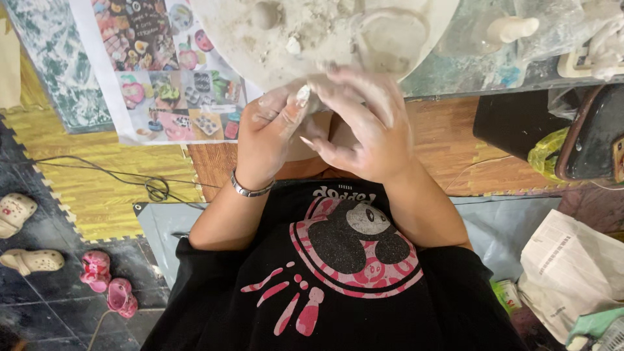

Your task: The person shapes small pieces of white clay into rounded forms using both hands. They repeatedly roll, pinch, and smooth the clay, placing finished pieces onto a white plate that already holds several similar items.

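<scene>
Two hands closed together over one small lump of pale clay (303,95), just off the near edge of the table (455,81). Left hand (270,140), with a silver bracelet (250,190) at the wrist, curled in from the left with thumb and fingers clamped on the lump. Right hand (364,127) wrapped over from the right, fingers folded down on top and blurred. Only a sliver of clay showing between them; the rest hidden inside the grip. Held close to the chest rather than on the work surface, probably so that both palms can squeeze and roll it from all sides. Both dusted white with dried clay.

Just beyond, on the table, a round work board (390,58), strewn with crumbs and carrying a small clay knob (266,14), kept near, within easy reach of the hands. To the left, a sheet of colourful pictures (162,71) hanging over the table edge. Down on the floor at the left: yellow foam mat (97,188), a loose cable (156,188), pink sandals (107,283). At the near right, a folded newspaper (572,266).
</scene>
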